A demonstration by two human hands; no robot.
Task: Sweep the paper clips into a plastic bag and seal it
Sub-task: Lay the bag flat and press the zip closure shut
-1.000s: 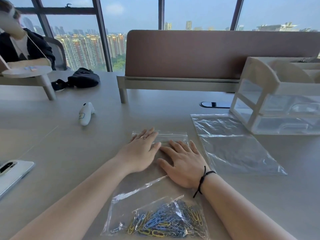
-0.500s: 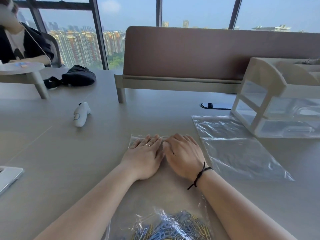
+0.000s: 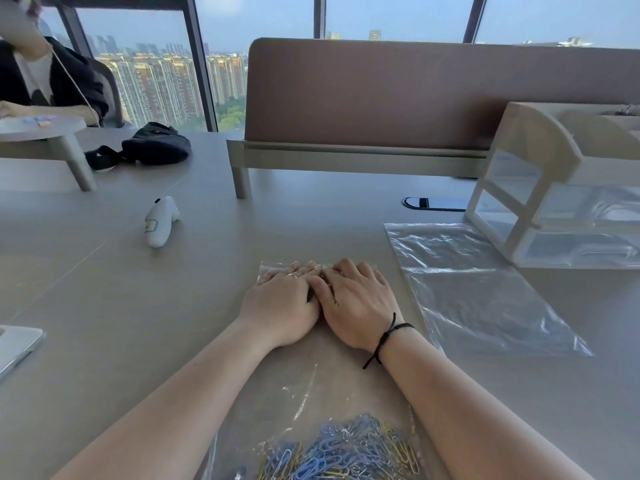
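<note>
We are pressing our left hand (image 3: 282, 306) and right hand (image 3: 358, 306), flat and side by side, on the clear plastic bag's (image 3: 311, 379) far edge to seal it, blue and yellow paper clips (image 3: 341, 452) heaped at its near end.

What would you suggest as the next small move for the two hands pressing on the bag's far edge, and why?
Probably slide the fingertips apart along the strip, pressing as they go. The left hand and right hand lie flat, side by side, at the middle of the plastic bag's far edge, so its corners lie uncovered. The paper clips already sit inside, at the near end.
</note>
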